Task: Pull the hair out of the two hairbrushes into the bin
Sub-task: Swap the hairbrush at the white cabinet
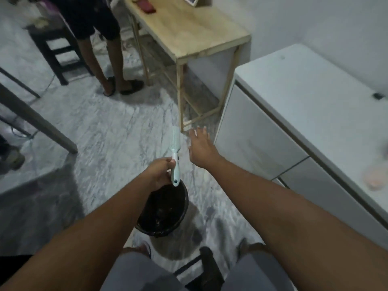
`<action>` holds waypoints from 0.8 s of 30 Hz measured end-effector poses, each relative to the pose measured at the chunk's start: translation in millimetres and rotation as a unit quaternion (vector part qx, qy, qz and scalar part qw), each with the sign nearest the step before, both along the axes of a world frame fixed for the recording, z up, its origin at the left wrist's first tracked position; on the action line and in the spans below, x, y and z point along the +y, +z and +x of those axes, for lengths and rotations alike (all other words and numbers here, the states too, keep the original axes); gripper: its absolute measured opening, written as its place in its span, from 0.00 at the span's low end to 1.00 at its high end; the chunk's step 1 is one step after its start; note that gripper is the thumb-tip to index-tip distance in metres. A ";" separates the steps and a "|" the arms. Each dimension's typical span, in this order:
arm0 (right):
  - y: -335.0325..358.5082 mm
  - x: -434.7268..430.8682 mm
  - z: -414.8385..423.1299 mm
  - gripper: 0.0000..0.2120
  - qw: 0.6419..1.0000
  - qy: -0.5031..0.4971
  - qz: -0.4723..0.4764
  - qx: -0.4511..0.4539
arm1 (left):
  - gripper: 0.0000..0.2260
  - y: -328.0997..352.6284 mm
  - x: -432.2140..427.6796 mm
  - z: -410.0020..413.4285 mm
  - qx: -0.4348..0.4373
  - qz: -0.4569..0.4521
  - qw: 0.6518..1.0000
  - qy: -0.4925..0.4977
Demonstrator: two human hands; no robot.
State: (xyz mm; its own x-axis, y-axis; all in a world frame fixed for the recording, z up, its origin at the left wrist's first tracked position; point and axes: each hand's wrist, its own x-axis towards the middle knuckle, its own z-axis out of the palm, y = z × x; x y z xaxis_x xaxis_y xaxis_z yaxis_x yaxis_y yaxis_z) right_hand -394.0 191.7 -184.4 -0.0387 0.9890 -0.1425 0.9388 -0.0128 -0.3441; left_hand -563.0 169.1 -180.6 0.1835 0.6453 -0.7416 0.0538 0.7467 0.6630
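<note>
Marbled grey floor is filling the head view, dim and somewhat blurred.

Item 1, brush: pale mint plastic, slim, a hang-hole at the handle end. It is standing near upright just above the bin's rim, head pointing to 12 o'clock. Whether hair is sitting in the bristles cannot be told. Judged light, stiff and smooth, so apt to slip; best held at the waist of the handle while the free fingers are combing hair off from the bristle roots outward. Only this one brush is showing.

Item 2, left hand: closed round the brush handle, thumb pressing near the neck.

Item 3, right hand: fingers spread, holding nothing, hovering at 2 o'clock of the brush and just beside it.

Item 4, bin: dark round pail on the floor at 6 o'clock of the brush, mouth facing up, contents too dark to read.

Item 5, wooden table at 12 o'clock; white cabinet at 3 o'clock.

Item 6, another person's legs at 11 o'clock, well apart.
</note>
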 end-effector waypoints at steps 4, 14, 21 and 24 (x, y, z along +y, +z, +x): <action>66.4 -1.5 56.7 0.34 0.997 -0.066 0.034 -0.003 | 0.13 62.1 19.9 50.9 -0.010 0.043 0.996 -0.083; 143.5 -84.1 246.5 0.32 0.958 -0.269 0.070 -0.075 | 0.08 141.8 11.6 240.6 -0.061 0.081 0.961 -0.259; 152.7 -189.9 363.9 0.30 0.903 -0.410 0.057 -0.119 | 0.08 157.2 -52.6 381.7 -0.113 0.057 0.907 -0.401; 144.5 -233.1 401.9 0.31 0.878 -0.459 0.034 -0.129 | 0.07 162.7 -84.8 424.3 -0.118 0.039 0.896 -0.425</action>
